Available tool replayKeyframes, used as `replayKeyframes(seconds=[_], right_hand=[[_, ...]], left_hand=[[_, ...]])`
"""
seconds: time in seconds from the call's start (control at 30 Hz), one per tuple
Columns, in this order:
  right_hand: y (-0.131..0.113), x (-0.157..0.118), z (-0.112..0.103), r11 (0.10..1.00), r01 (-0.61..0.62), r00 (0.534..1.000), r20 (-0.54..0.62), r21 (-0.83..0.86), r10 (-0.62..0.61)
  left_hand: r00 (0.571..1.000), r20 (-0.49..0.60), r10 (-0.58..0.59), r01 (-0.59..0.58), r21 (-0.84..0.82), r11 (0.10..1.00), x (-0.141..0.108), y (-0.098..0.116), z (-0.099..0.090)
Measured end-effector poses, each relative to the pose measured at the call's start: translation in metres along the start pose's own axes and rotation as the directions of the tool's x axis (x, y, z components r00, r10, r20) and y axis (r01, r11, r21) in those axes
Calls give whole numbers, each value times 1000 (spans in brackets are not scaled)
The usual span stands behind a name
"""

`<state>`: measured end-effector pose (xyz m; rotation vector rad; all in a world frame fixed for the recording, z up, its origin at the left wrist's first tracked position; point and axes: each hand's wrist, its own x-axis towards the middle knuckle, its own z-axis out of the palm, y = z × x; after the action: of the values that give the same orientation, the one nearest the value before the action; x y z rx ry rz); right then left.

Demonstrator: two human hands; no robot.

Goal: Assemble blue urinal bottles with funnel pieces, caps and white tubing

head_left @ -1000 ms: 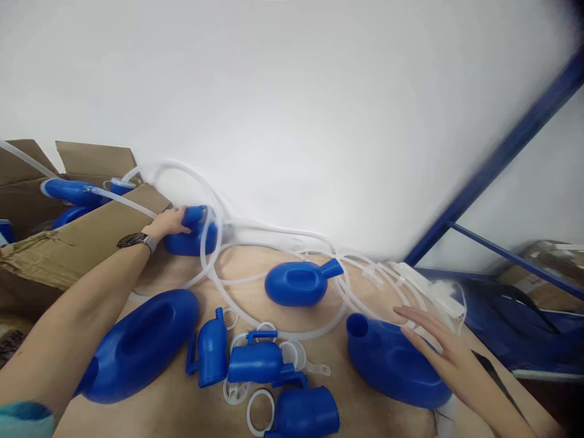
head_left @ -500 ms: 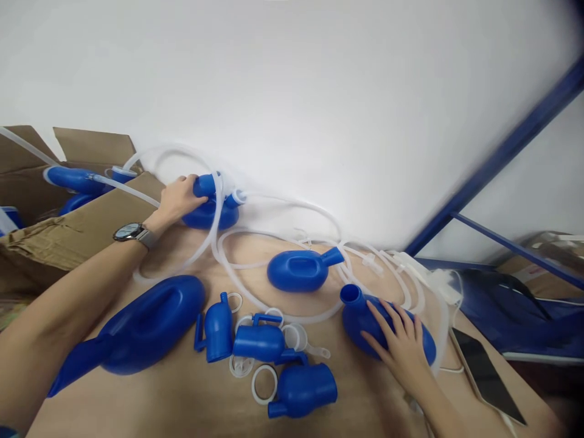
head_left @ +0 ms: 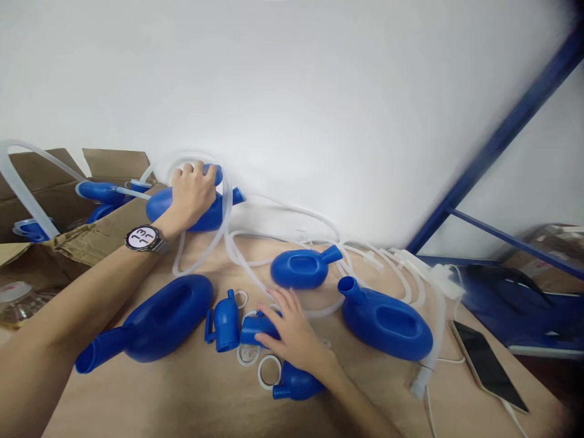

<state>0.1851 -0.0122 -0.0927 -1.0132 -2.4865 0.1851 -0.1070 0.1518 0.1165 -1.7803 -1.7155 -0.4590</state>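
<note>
At the back left, my left hand (head_left: 194, 194) is closed around a blue plastic urinal bottle (head_left: 159, 204); a white tube crosses in front of it. My right hand (head_left: 296, 340) hovers or rests with fingers spread over a small blue spouted fitting (head_left: 256, 329); contact is hard to tell. Beside it stands another blue fitting (head_left: 226, 323), and a third blue fitting (head_left: 298, 382) is partly under my right wrist. White rings (head_left: 269, 371) lie among them. Other blue bottles lie around: a left bottle (head_left: 171, 322), a middle bottle (head_left: 283, 271) and a right bottle (head_left: 365, 316).
An open cardboard box (head_left: 98, 228) with blue bottles and tubing stands at left. Clear white tubes (head_left: 401, 274) coil along the wall side of the table. A phone (head_left: 488, 365) lies near the right edge, and a blue metal frame (head_left: 493, 152) rises beyond.
My right hand has left the right bottle and moved left over the small fittings. My left hand's bottle is now raised slightly and shows more to the left.
</note>
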Motion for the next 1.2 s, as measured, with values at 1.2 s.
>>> replayKeyframes(seconds=[1.2], right_hand=[[69, 106, 24, 886, -269, 939, 102, -377, 328]], left_hand=[[911, -73, 405, -392, 148, 908, 70, -54, -100]])
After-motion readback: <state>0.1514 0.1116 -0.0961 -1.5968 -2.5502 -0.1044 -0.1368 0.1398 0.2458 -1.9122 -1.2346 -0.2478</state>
